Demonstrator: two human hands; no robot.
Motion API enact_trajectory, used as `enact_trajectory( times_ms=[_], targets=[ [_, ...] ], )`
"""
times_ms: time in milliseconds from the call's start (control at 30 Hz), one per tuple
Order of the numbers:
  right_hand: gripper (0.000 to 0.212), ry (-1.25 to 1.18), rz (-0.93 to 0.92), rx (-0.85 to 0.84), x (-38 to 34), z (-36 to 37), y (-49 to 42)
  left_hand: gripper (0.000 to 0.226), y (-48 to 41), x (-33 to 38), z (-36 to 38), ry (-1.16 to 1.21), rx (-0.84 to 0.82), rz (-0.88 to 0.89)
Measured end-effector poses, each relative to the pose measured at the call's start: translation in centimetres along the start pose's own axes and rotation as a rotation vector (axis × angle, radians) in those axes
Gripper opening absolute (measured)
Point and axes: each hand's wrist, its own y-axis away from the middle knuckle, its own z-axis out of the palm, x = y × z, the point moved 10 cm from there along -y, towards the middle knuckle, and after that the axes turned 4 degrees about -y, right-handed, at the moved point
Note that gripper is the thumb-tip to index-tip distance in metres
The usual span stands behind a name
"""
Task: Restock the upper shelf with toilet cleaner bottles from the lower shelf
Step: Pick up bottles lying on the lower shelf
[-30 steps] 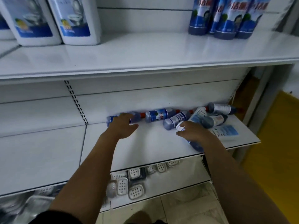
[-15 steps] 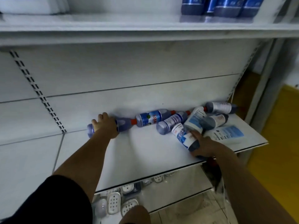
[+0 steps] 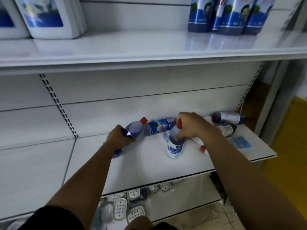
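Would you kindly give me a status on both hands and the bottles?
Left hand grips left bottle, tilted. Right hand grips right bottle near its neck, roughly upright. Loose bottles lie behind on lower shelf.

On the upper shelf (image 3: 132, 47), jugs (image 3: 48, 17) stood at the left and upright bottles (image 3: 229, 15) at the right, well apart. On the lower shelf (image 3: 149, 166) below, a middle bottle (image 3: 157, 127) lay against the back wall. Left of it, the left hand (image 3: 118, 138) gripped a tilted left bottle (image 3: 134, 129). Just before it, the right hand (image 3: 194, 126) held the right bottle (image 3: 175, 146) by its neck. Behind that hand, corner bottles (image 3: 227, 117) lay at the back right, with a flat pack (image 3: 239, 141) before them near the shelf's right end. Soap dishes (image 3: 120, 207) lay on the bottom shelf (image 3: 182, 196) underneath.
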Motion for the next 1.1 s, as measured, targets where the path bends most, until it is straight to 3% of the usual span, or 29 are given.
enact_trajectory(
  times_ms=[133,233,333,400,533,667,833,1033,1100],
  targets=[
    [0.074,-0.633,0.075,0.045,1.3,4.3,-2.0,0.037,2.0,1.2,0.6,0.259,-0.071,0.038],
    [0.086,-0.769,0.097,0.096,2.6,9.2,-1.8,0.043,3.3,1.0,1.7,0.436,-0.127,0.020],
    [0.078,-1.037,0.177,0.189,4.0,10.6,-1.4,0.042,5.2,1.6,1.9,0.555,-0.157,0.038],
    [0.075,-1.306,0.223,0.127,4.1,11.3,-0.7,0.042,6.8,2.5,1.6,0.608,-0.175,0.064],
    [0.048,-1.703,0.205,0.045,2.2,10.1,2.4,0.027,11.0,5.0,1.1,0.816,-0.239,0.089],
    [0.044,-1.729,0.209,0.023,0.4,7.0,6.6,0.039,15.7,7.2,0.4,0.957,-0.284,0.004],
    [0.062,-1.710,0.097,-0.009,-1.5,2.8,12.7,0.050,22.3,10.8,-1.1,1.078,-0.322,0.011],
    [0.058,-1.631,-0.109,0.042,-4.4,-3.2,19.5,0.046,29.2,14.9,-4.9,1.132,-0.283,0.117],
    [0.055,-1.652,-0.167,0.063,-5.4,-5.3,21.2,0.055,30.9,16.2,-6.9,1.155,-0.242,0.167]
  ],
)
